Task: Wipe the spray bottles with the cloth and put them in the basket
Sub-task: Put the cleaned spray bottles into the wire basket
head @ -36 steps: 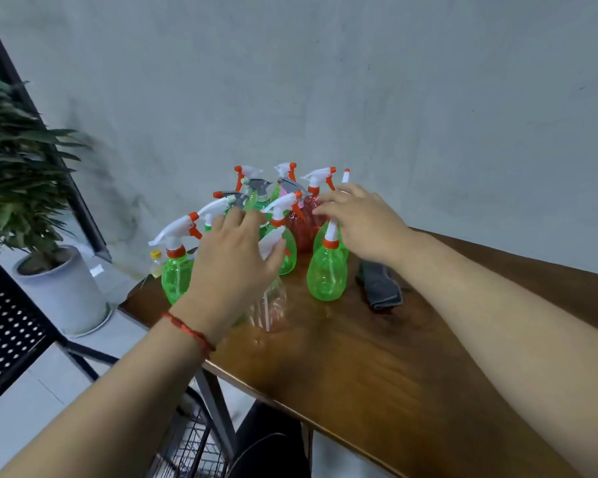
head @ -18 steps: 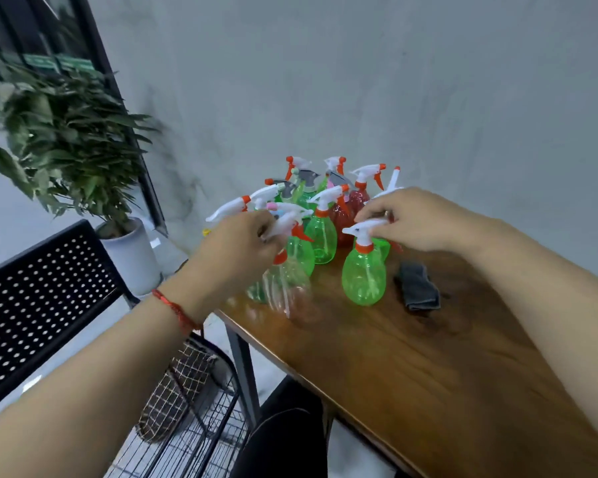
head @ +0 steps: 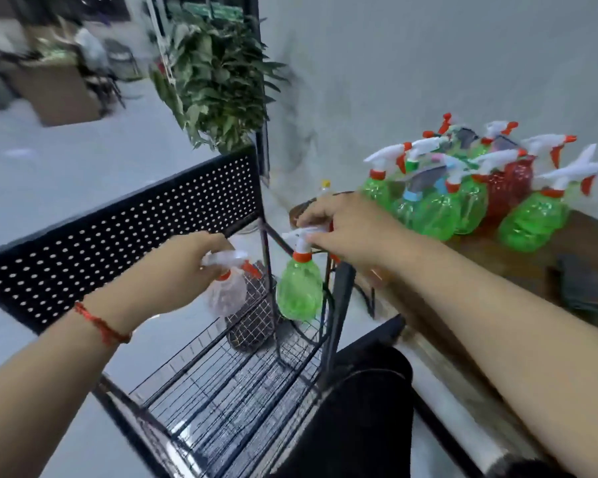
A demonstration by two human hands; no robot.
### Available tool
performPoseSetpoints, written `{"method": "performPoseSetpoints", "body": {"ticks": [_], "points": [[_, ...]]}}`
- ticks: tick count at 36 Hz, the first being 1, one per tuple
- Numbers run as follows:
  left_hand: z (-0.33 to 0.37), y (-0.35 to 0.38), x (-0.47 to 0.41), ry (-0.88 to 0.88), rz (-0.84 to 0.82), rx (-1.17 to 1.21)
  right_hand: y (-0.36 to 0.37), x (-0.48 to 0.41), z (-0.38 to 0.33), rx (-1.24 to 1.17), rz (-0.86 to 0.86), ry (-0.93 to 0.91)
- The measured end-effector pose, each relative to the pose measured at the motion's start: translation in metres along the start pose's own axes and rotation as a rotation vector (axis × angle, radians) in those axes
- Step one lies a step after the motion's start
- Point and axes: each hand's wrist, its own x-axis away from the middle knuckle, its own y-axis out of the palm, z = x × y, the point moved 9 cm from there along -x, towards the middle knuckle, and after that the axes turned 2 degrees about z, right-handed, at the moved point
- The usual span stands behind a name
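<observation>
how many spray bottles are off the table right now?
2. A clear bottle in the left hand and a green bottle in the right hand, both over the wire basket. None seen inside; blur could hide one.

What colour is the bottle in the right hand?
The bottle held by the right hand is see-through green, with a white-and-orange sprayer; head view.

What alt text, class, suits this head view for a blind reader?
The left hand holds a clear spray bottle and the right hand a green one above a black wire basket; more bottles stand on the table.
</observation>
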Motion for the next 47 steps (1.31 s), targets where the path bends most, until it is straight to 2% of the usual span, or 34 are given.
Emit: {"method": "performPoseSetpoints", "body": {"ticks": [6, 10, 16, 21, 26, 30, 35, 40, 43, 47], "points": [[-0.110, 0.071, 0.038, -0.144, -0.133, -0.023, 0.150, -0.035, -0.009, -0.150, -0.188, 0.106], [-0.159, 0.121, 0.061, -0.178, -0.207, -0.115, 0.238, -0.043, -0.011, -0.224, -0.227, 0.175], [-0.205, 0.169, 0.082, -0.238, -0.307, -0.178, 0.341, -0.051, -0.031, -0.277, -0.323, 0.129], [-0.212, 0.184, 0.074, -0.236, -0.327, -0.149, 0.404, -0.049, -0.043, -0.194, -0.413, 0.072], [-0.224, 0.184, 0.078, -0.222, -0.332, -0.129, 0.425, -0.047, -0.048, -0.171, -0.405, 0.045], [-0.220, 0.187, 0.070, -0.215, -0.356, -0.146, 0.430, -0.047, -0.041, -0.203, -0.367, 0.113], [-0.247, 0.209, 0.075, -0.319, -0.437, -0.193, 0.435, -0.041, -0.043, -0.226, -0.401, 0.061], [-0.259, 0.218, 0.090, -0.349, -0.463, -0.278, 0.435, -0.043, -0.044, -0.198, -0.436, -0.001], [-0.252, 0.212, 0.089, -0.329, -0.442, -0.336, 0.432, -0.041, -0.040, -0.295, -0.417, 0.041], [-0.251, 0.212, 0.092, -0.321, -0.492, -0.402, 0.422, -0.042, -0.044, -0.321, -0.433, 0.027]]}}
